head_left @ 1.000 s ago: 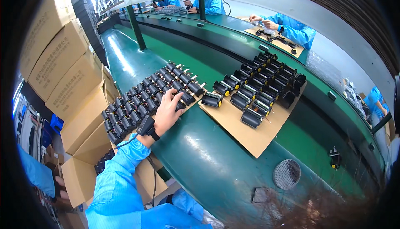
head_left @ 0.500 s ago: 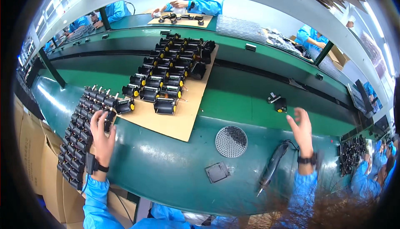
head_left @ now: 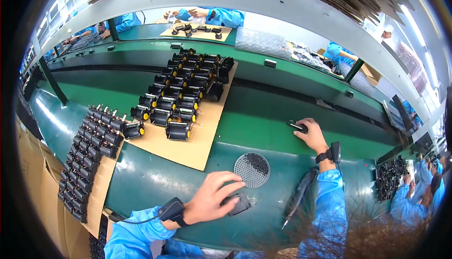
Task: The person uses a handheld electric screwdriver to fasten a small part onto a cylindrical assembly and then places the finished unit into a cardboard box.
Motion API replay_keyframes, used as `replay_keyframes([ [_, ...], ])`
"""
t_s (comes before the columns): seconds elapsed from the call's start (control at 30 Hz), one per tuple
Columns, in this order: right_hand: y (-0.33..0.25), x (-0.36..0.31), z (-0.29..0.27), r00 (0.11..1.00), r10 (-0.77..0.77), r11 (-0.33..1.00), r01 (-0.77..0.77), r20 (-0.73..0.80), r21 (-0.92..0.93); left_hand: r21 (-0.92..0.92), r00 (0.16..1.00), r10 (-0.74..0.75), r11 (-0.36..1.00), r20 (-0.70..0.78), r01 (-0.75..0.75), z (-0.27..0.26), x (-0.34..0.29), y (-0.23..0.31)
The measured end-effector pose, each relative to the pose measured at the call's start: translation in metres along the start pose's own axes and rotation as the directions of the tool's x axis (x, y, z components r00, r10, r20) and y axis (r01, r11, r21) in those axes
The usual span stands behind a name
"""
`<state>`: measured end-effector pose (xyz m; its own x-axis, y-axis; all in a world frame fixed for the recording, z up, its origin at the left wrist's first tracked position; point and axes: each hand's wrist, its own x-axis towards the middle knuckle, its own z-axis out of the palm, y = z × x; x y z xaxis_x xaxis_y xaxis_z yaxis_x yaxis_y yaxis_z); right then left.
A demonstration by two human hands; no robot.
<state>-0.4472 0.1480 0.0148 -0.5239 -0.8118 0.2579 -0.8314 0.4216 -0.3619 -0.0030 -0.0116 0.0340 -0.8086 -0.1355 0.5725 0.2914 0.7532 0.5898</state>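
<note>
The counter (head_left: 150, 183) runs beneath most of this, with a green belt (head_left: 254, 122) along its far side. A cardboard sheet (head_left: 202, 151) carries close rows of black assemblies (head_left: 178, 133); bumping its edge could topple the nearest. My electric screwdriver (head_left: 300, 194) lies just left of my right sleeve (head_left: 329, 202), so a careless pull back could knock it. My left hand (head_left: 205, 203) is spread, fingers parted, gripping nothing I can see; my right hand (head_left: 312, 139) is narrowed round something small. One left fingertip sits by the rim of the perforated dish (head_left: 244, 174): a swipe could spill its tiny dark pieces. Beneath that hand lies the dark block (head_left: 242, 204), easily nudged askew. The black unit (head_left: 297, 126), in my right fingers at the belt, might slip if pinched off-centre.
</note>
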Motion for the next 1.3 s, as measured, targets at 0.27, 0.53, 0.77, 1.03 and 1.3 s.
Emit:
replay_keyframes([
  [0.27, -0.070, -0.026, 0.001, 0.989, -0.054, 0.971, 0.085, -0.138, 0.225, -0.388, 0.972, -0.204, 0.892, 0.115, 0.233, 0.047, 0.048, 0.005],
  [0.53, -0.158, -0.045, -0.017, 0.986, -0.166, 0.834, 0.154, -0.026, 0.530, -0.800, 0.831, -0.451, 0.338, 0.325, 0.496, 0.062, 0.043, -0.008],
  [0.77, -0.222, -0.061, -0.035, 0.773, -0.582, 0.737, 0.369, 0.254, 0.566, -0.841, 0.704, -0.470, -0.200, 0.533, 0.503, 0.048, 0.030, -0.030],
  [1.03, -0.112, 0.020, 0.010, 0.963, 0.270, 0.959, -0.271, 0.021, 0.083, -0.850, 0.730, -0.439, -0.212, 0.523, 0.481, 0.026, 0.027, -0.025],
  [1.3, -0.088, 0.037, 0.037, 0.983, 0.161, 0.950, -0.132, 0.083, -0.283, -0.858, 0.728, -0.477, -0.121, 0.492, 0.500, 0.010, 0.017, -0.030],
])
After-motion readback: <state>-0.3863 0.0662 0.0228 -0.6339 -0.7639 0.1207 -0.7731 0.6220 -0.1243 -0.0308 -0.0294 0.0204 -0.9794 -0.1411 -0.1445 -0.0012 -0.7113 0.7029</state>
